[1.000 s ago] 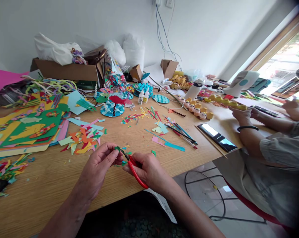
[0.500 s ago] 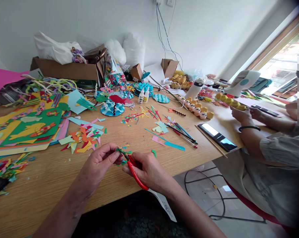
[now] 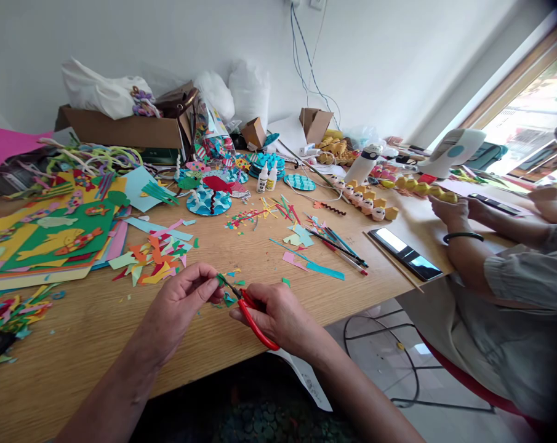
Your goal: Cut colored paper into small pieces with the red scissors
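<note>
My left hand (image 3: 186, 301) is closed, thumb and forefinger pinching a small piece of green paper (image 3: 221, 280). My right hand (image 3: 274, 314) grips a pair of scissors (image 3: 255, 323) by the red handles. Their dark blades point left and meet the green paper at my left fingertips; whether the blades are parted is too small to tell. Green and blue paper snippets (image 3: 229, 299) lie on the table beneath the blades. Left of my left hand is a pile of orange, yellow and pale green paper scraps (image 3: 156, 258).
Coloured sheets with cut-out fish (image 3: 52, 243) cover the table's left side. Pens (image 3: 338, 251), a wooden stick (image 3: 393, 263) and a black phone (image 3: 405, 255) lie to the right. Glue bottles (image 3: 263, 178) stand further back. Another person's hands (image 3: 451, 210) hold a yellow egg-carton strip.
The scissors and my hands have shifted only slightly, the green paper still at the blades. The person on the right has moved the yellow strip a little.
</note>
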`<state>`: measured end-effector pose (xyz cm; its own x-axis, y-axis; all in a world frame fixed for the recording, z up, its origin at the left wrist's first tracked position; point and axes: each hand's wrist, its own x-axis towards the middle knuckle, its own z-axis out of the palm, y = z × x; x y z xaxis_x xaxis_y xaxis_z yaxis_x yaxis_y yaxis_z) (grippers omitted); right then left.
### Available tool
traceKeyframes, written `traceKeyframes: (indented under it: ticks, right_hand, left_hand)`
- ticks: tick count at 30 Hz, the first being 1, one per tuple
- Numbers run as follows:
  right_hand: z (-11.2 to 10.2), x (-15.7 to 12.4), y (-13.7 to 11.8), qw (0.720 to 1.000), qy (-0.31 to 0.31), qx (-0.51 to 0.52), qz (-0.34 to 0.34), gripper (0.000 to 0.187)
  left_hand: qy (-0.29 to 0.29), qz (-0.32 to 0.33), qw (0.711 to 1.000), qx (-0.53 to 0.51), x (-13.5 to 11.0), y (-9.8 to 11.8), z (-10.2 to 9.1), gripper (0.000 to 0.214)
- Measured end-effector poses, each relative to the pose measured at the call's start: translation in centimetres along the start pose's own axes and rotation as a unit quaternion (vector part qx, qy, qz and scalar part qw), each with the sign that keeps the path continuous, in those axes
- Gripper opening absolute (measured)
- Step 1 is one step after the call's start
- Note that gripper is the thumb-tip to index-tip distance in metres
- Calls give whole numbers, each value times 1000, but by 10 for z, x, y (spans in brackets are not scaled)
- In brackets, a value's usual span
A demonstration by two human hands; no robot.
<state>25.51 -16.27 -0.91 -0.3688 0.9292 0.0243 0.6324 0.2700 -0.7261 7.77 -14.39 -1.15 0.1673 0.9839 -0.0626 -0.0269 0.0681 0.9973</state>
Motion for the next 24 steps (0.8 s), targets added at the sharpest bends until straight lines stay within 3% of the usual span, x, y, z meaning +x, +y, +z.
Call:
traceKeyframes:
  ticks: [11,24]
  right_hand:
    - [4,1,3,1000,6,18,3,40]
    - [5,0,-2,1000,11,9,-2,38]
  left_hand:
    - [19,1,998,-60,-2,-2,6,13]
    - [-55,11,998,3,-2,-9,1,11]
